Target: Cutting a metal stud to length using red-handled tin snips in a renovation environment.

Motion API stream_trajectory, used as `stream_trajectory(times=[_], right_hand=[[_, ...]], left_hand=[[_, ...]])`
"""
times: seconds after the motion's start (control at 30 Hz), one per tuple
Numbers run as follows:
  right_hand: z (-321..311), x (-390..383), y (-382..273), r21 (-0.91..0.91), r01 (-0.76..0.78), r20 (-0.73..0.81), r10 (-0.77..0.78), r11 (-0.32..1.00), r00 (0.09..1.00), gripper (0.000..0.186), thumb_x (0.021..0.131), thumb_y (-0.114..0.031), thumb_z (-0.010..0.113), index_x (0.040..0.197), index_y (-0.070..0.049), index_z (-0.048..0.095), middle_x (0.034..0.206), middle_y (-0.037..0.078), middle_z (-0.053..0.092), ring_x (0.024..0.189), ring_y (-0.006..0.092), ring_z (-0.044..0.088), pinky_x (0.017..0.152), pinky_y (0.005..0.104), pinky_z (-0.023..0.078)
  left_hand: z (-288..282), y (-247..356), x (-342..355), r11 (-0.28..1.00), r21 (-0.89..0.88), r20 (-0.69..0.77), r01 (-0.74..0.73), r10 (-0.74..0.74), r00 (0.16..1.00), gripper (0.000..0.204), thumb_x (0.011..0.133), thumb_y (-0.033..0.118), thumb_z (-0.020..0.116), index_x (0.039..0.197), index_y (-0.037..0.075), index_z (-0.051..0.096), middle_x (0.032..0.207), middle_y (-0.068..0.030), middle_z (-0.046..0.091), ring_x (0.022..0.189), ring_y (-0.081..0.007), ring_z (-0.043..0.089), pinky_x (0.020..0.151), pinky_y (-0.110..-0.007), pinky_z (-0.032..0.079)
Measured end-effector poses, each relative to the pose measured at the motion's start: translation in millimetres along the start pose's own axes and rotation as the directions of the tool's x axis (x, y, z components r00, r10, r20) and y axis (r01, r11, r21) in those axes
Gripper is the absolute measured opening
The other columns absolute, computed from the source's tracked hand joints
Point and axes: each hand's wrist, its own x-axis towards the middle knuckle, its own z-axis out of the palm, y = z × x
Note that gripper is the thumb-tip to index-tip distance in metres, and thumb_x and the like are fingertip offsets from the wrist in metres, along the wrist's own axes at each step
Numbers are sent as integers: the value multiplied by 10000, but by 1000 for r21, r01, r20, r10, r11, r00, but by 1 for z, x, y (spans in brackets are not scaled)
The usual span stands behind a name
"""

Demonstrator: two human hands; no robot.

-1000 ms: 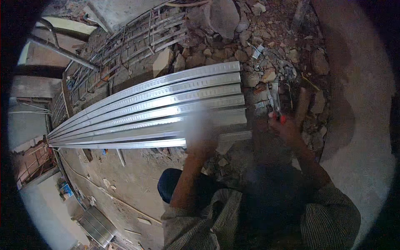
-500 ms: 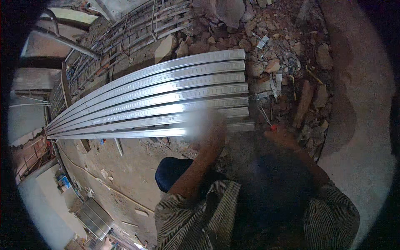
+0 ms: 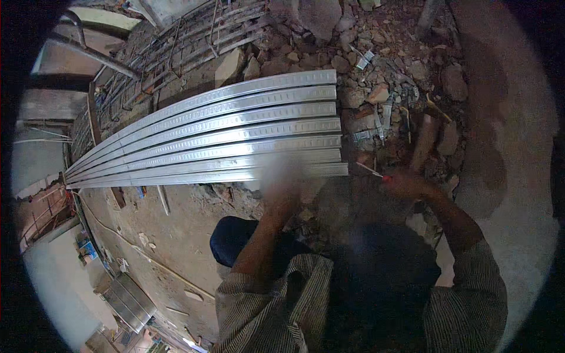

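Observation:
Several long silver metal channels [image 3: 235, 126] lie side by side, their cut ends on the right. My left hand [image 3: 282, 194] reaches to the nearest channel [image 3: 326, 170], close to its right end. A pale smudge and motion blur cover its fingers, so contact and grip cannot be made out. Off to the right of the channel ends, my right hand [image 3: 407, 185] is closed around a red-handled tool [image 3: 371, 170]. Its slim pale metal end points left toward the nearest channel, apart from it. The tool's exact kind is too blurred to name.
Broken masonry rubble [image 3: 376, 88] covers the ground beyond and right of the channels. A rebar cage [image 3: 194, 47] lies at the far left. A pale wall-like surface [image 3: 506, 194] borders the right side. My bent knee [image 3: 235, 238] is below the channels.
The nearest channel now sits closer to the one beside it. The tool in my right hand has tilted and points more leftward; its two tips, earlier apart, now look together. The view has shifted slightly.

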Motion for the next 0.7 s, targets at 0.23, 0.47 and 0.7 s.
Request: stream_trajectory(times=[0.23, 0.47, 0.7], right_hand=[[-7, -11, -3, 86, 197, -97, -189, 977, 977, 478, 901, -498, 559, 992, -33, 625, 836, 107, 632, 799, 234, 627, 730, 412, 491], [-15, 1, -6, 83, 86, -65, -81, 993, 995, 418, 911, -415, 594, 943, 2, 594, 811, 112, 581, 748, 233, 576, 723, 407, 470], [-22, -4, -2, 14, 31, 12, -31, 999, 999, 436, 927, -451, 530, 1095, -56, 608, 882, 137, 631, 835, 259, 623, 793, 425, 503]], left_hand=[[1, 1, 6, 999, 27, -88, -19, 22, 996, 458, 726, 196, 667, 1139, 31, 559, 1222, -180, 522, 1079, -348, 480, 854, -504, 384], [-8, -1, 8, 994, -97, -49, -48, 43, 998, 415, 740, 157, 640, 1119, 5, 566, 1218, -195, 520, 1065, -373, 484, 851, -506, 386], [0, 1, 3, 992, -129, -172, -3, -19, 985, 436, 739, 186, 662, 1148, 58, 581, 1172, -191, 532, 1064, -369, 485, 854, -516, 388]])
